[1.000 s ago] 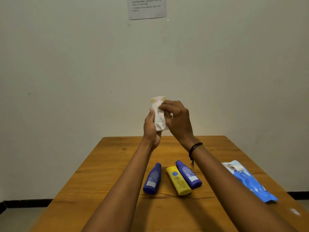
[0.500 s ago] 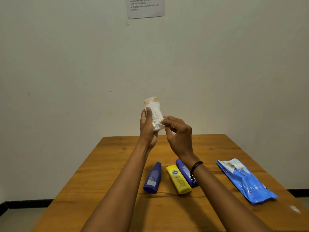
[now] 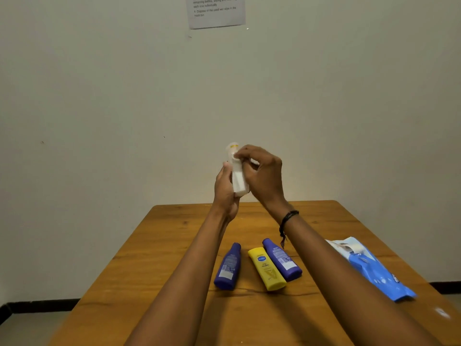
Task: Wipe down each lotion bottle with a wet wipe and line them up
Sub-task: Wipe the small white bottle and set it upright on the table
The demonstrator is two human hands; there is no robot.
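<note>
My left hand [image 3: 224, 188] grips a white lotion bottle [image 3: 239, 182] upright in the air above the far end of the table. My right hand [image 3: 262, 176] pinches a white wet wipe [image 3: 235, 158] against the bottle's upper part, near its cap. On the wooden table [image 3: 154, 270] lie three bottles side by side: a blue bottle [image 3: 228, 267] on the left, a yellow bottle [image 3: 267, 269] in the middle and a second blue bottle [image 3: 282, 260] touching it on the right.
A blue wet-wipe pack [image 3: 374, 270] with its flap open lies on the table's right side. A printed sheet [image 3: 215, 11] hangs on the pale wall behind. The floor shows at both lower corners.
My right hand has moved from the bottle's lower end up to its top with the wipe. The left hand keeps holding the bottle, now slightly lower.
</note>
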